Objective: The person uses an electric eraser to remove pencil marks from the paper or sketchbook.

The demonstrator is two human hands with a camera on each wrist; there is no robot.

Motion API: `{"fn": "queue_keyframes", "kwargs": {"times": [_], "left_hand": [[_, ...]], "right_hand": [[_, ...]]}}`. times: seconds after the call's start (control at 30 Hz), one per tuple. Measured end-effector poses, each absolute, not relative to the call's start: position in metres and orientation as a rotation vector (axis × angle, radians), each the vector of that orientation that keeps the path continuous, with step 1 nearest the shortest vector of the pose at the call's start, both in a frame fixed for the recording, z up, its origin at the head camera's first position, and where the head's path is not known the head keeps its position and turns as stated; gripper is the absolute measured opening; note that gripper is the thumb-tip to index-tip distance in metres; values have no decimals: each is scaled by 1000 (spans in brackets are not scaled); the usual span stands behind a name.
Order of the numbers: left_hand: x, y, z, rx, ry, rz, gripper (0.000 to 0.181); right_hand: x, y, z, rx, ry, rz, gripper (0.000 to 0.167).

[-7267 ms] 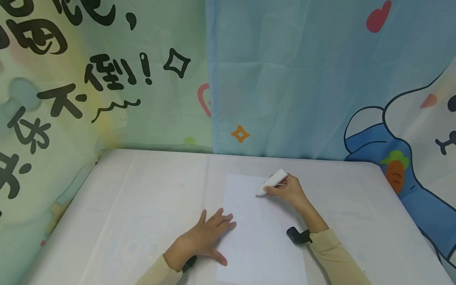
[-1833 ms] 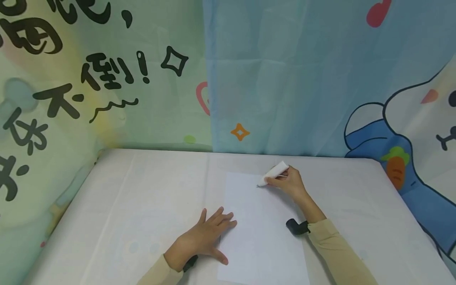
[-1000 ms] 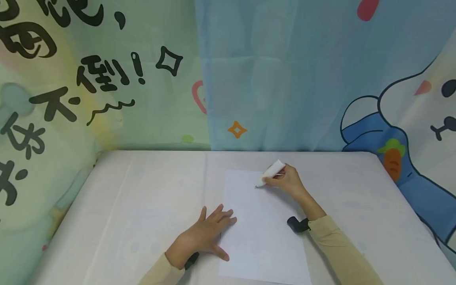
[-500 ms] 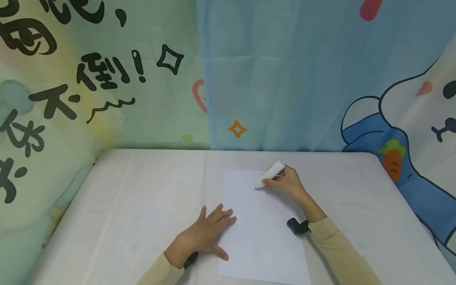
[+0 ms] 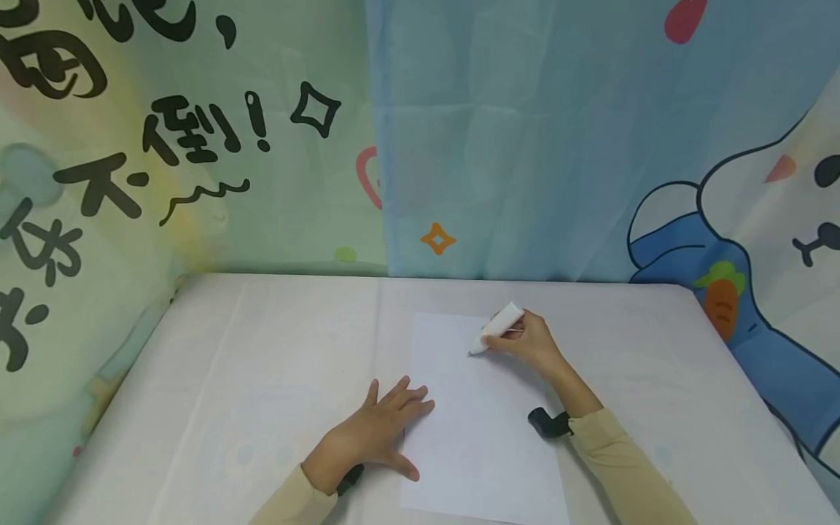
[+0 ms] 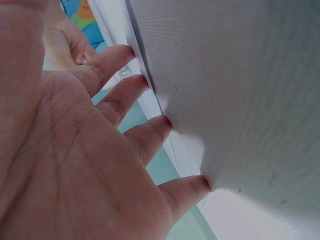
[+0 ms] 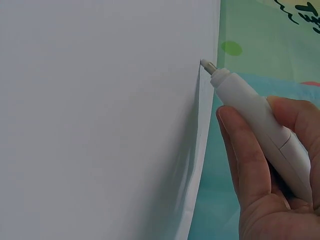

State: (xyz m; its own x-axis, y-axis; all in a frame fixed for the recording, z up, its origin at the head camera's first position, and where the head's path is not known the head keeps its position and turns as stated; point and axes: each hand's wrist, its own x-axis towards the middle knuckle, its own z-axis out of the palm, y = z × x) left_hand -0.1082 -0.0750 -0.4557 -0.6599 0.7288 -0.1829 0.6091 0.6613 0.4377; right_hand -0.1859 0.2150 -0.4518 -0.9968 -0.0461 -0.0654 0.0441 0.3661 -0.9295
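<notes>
A white sheet of paper (image 5: 485,452) lies on the white-covered table, with no clear marks visible on it. My right hand (image 5: 534,346) pinches a thick white pen-shaped electric eraser (image 5: 502,326) near the sheet's upper part. In the right wrist view the eraser (image 7: 255,112) is tilted, its small pale tip in a metal sleeve at or very close to the paper (image 7: 100,100); contact is hard to tell. Fingers spread, my left hand (image 5: 374,437) rests along the sheet's left edge. Its fingertips (image 6: 162,125) touch the surface there in the left wrist view.
The white tablecloth (image 5: 282,335) extends on both sides of the sheet. Printed curtains (image 5: 499,146) hang behind and left of the table. A black wrist camera (image 5: 547,423) sits at the right cuff.
Over the last second the right hand with the electric eraser has slid slightly toward the sheet's near side. The left hand keeps its place, and the head view has shifted a little.
</notes>
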Motion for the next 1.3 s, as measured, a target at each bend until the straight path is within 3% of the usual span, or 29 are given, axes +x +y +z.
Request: {"fn": "queue_keyframes", "kwargs": {"times": [1.3], "left_hand": [[-109,-76,-456,1067,2533,493,97]], "right_hand": [[-197,219,-454,10,2590,-1723,45]]}}
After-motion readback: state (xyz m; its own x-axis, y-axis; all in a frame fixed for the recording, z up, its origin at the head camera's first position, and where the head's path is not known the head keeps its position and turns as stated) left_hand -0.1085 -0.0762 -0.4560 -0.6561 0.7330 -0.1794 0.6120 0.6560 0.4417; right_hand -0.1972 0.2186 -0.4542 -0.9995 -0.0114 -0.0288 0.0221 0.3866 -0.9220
